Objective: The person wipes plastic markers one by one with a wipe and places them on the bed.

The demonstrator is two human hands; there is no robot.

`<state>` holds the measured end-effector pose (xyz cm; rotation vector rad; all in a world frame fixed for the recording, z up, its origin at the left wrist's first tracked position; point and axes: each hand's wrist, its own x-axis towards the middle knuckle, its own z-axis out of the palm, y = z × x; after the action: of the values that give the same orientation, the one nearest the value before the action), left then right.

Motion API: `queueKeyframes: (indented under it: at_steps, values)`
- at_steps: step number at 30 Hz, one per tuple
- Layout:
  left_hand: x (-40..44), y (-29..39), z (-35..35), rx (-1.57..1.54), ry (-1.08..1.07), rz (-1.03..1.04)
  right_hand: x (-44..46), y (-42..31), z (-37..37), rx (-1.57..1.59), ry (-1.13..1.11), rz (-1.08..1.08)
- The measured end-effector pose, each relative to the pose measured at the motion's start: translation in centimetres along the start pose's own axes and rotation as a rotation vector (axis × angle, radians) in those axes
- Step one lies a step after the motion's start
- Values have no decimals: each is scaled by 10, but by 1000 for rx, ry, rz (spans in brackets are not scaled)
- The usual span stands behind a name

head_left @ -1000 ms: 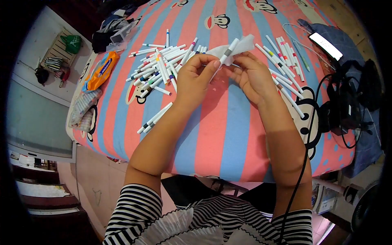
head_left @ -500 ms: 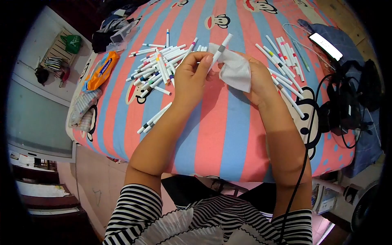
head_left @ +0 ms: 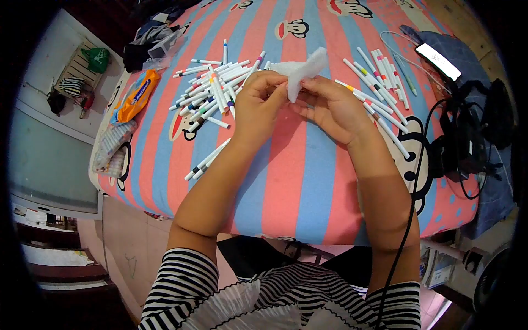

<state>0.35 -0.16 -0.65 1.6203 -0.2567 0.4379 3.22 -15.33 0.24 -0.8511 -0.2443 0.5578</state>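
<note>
Above the striped bedspread, my left hand [head_left: 258, 107] is closed, thumb against fingers, at the near side of a white wipe [head_left: 303, 70]. The white marker that this hand pinched a moment ago is now covered by the wipe. My right hand [head_left: 338, 110] is closed too, pinching the wipe from the right between thumb and fingers. A loose pile of white markers [head_left: 212, 88] with coloured bands lies to the left of my hands. More markers [head_left: 385, 102] lie in a looser group on the right, past my right wrist.
An orange wipes packet [head_left: 137, 96] lies at the left edge of the bedspread [head_left: 283, 192], above a clear plastic bag [head_left: 114, 146]. At the right are a lit phone [head_left: 438, 62] with a white cable and a black adapter [head_left: 467, 148]. A black cord crosses my right forearm.
The wipe has moved from my right palm up and left, and is now wrapped over the marker, hiding it. My right hand has turned and drawn closer to my left fingers.
</note>
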Motion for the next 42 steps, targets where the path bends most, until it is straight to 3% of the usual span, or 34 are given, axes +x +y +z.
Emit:
queueKeyframes:
  at_steps: [4,7,10,13,20,25,38,42]
  values:
    - [1,-8,-1,225,-18,192,5,2,-5,-133,54,-50]
    - [-3,-1,7,56,7,35,5,0,-7,-134,89,-89]
    - [-4,7,9,111,53,-50,2,-6,-3,-103,188,-156]
    - [-3,12,6,102,-63,-165,3,-7,-5,-80,222,-211]
    - [-4,15,5,258,-59,-204,5,-17,-17,14,301,-342]
    - [-4,17,6,239,-77,-242,9,-17,-24,42,304,-346]
    - [-5,2,5,276,14,-30,1,-3,-2,-258,152,-47]
    - [-6,5,7,321,28,14,2,-4,-3,-243,151,-91]
